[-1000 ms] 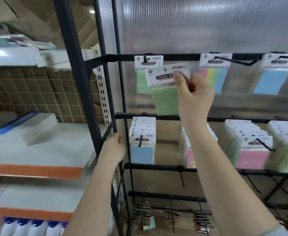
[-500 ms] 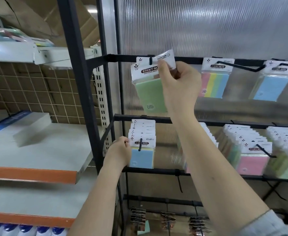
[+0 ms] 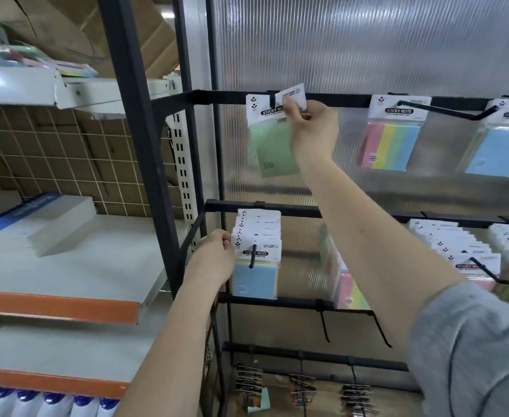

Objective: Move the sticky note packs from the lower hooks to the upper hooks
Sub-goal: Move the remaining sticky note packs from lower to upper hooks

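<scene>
- Progress, as I judge it: the upper hooks carry only a pack or two each, while the lower hooks remain full, so most of the job is left.
- The right hand (image 3: 312, 127) pinches the header of a green sticky note pack (image 3: 273, 152) at the upper-left hook (image 3: 273, 99); whether it is fully threaded is unclear.
- That pack hangs long axis vertical, slightly tilted, its label facing outward.
- The left hand (image 3: 214, 260) grips the edge of the lower-left stack of packs (image 3: 257, 254).

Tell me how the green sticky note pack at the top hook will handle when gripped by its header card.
The green sticky note pack probably swings freely: it hangs tilted from the right hand. Its header card looks thin and bends easily; one corner is already folded up. Likely light, since a pinch holds it.
</scene>
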`<act>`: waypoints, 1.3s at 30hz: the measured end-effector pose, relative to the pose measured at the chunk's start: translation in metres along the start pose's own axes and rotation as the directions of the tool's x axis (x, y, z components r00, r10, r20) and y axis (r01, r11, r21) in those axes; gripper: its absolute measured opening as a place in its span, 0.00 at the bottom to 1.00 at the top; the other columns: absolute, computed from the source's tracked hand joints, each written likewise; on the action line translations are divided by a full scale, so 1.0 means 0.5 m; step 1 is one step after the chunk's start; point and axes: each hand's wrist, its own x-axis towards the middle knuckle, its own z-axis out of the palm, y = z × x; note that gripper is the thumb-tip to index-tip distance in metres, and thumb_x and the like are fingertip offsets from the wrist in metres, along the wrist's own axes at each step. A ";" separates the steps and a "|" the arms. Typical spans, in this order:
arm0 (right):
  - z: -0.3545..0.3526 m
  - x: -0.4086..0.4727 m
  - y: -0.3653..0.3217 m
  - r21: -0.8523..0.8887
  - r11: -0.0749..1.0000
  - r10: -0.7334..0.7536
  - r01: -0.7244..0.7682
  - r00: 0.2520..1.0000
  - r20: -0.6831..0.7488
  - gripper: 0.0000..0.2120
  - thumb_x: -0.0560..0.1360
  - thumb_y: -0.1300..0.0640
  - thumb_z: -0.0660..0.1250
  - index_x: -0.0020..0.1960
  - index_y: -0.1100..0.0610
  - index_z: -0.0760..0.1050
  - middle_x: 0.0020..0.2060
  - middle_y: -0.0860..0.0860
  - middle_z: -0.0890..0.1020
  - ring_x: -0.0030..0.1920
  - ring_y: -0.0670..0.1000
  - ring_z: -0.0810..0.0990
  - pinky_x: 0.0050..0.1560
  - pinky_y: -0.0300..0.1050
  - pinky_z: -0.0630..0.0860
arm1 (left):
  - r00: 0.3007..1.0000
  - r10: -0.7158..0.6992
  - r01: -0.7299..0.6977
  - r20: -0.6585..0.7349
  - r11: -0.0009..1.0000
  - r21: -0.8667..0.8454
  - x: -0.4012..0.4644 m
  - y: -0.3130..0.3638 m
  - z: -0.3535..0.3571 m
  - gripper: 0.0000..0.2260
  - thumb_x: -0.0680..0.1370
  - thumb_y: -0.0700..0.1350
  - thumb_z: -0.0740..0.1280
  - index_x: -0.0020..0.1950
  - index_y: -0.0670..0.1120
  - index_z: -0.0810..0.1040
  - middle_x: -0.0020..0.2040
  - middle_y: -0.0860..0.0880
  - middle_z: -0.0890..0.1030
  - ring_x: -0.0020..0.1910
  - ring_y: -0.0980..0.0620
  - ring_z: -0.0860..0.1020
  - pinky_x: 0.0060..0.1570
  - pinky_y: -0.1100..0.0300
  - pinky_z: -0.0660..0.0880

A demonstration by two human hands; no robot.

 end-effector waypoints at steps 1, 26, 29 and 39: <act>0.005 0.010 0.006 -0.039 0.999 -0.001 0.001 1.000 0.002 0.21 0.77 0.47 0.65 0.29 0.51 0.64 0.25 0.44 0.70 0.25 0.41 0.65 0.22 0.32 0.59 | 1.000 0.005 -0.005 -0.008 1.000 0.007 0.002 0.004 -0.002 0.14 0.82 0.43 0.53 0.66 0.48 0.70 0.58 0.47 0.77 0.44 0.53 0.75 0.41 0.60 0.73; -0.084 0.018 0.069 -0.352 0.936 -0.026 -0.007 0.996 -0.090 0.04 0.76 0.52 0.66 0.46 0.52 0.75 0.40 0.45 0.79 0.41 0.46 0.75 0.35 0.37 0.65 | 0.998 0.041 -0.038 0.047 0.998 -0.058 0.010 0.004 -0.004 0.16 0.81 0.43 0.56 0.69 0.49 0.68 0.62 0.47 0.75 0.48 0.54 0.74 0.43 0.61 0.70; -0.123 -0.013 0.091 -0.361 0.932 -0.041 0.014 0.997 -0.065 0.04 0.76 0.54 0.67 0.44 0.54 0.76 0.35 0.45 0.77 0.37 0.45 0.74 0.31 0.35 0.63 | 0.997 0.052 -0.048 0.057 0.996 -0.074 0.002 -0.007 -0.004 0.17 0.81 0.44 0.57 0.70 0.49 0.67 0.62 0.48 0.74 0.44 0.55 0.75 0.35 0.63 0.70; -0.240 -0.134 0.164 -0.407 0.903 0.069 -0.141 0.980 -0.186 0.08 0.78 0.57 0.63 0.45 0.58 0.79 0.35 0.49 0.77 0.37 0.49 0.72 0.40 0.38 0.63 | 0.991 0.077 -0.063 0.113 0.990 -0.123 -0.031 -0.027 -0.003 0.18 0.81 0.44 0.57 0.72 0.52 0.64 0.63 0.47 0.74 0.44 0.54 0.75 0.33 0.61 0.71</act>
